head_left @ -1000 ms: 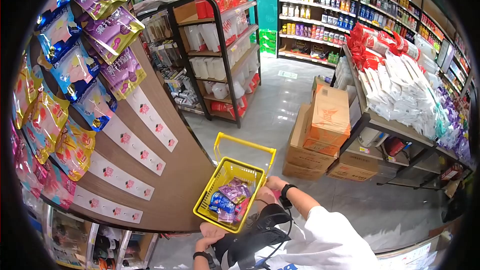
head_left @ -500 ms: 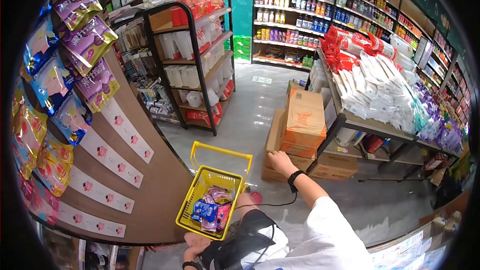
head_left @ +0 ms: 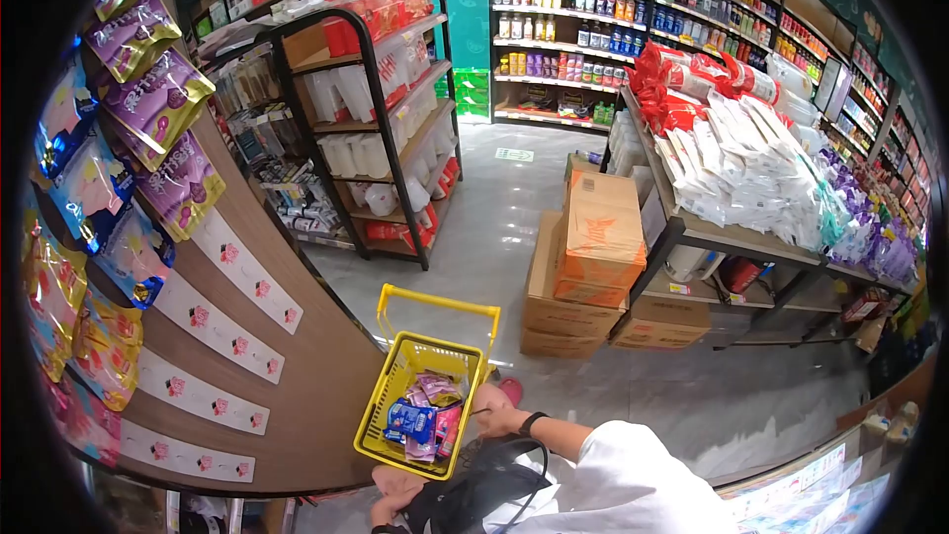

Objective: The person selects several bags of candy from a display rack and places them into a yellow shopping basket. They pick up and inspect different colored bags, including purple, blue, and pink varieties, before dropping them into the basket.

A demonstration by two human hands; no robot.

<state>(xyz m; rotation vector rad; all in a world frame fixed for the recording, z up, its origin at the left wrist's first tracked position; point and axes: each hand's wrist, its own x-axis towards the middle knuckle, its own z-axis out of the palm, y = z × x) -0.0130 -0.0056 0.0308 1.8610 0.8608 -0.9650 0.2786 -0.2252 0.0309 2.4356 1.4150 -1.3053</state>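
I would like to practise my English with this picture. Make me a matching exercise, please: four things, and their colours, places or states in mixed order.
1. basket
2. boxes
3. bottles
4. arrow sign

A. in rows on shelves
B. flat on the floor
C. yellow, with packets inside
D. brown and stacked

Pairs: 1-C, 2-D, 3-A, 4-B

Right hand (head_left: pixel 504 417) turned inward, left hand (head_left: pixel 391 501) lower

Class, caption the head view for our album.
Yellow basket of bright packets, left hand and right hand near it, cartons stacked beyond.
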